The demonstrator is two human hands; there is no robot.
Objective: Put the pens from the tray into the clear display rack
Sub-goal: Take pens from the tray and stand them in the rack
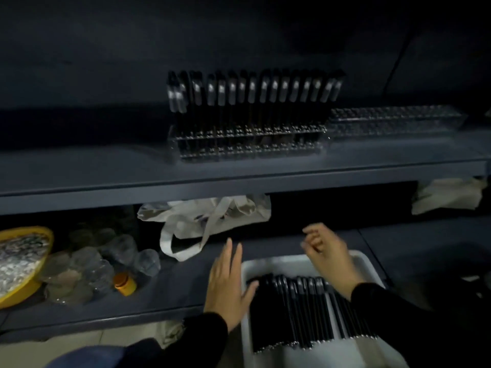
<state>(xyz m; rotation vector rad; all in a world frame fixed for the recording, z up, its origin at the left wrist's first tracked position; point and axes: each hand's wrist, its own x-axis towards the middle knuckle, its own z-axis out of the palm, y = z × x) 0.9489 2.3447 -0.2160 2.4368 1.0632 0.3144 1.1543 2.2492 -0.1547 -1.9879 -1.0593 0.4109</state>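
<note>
While my left hand (228, 285) lies flat and spread at the white tray's (300, 262) left rim, my right hand (328, 254) hovers loosely curled, empty, above the black pens (305, 312); the clear display rack (247, 144) stands on the far shelf (106, 179).

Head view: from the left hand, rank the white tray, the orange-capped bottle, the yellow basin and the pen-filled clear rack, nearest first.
1. White tray, touching the left hand on its right.
2. Orange-capped bottle, to its left.
3. Pen-filled clear rack on the upper shelf and yellow basin at far left: too close to call.
</note>
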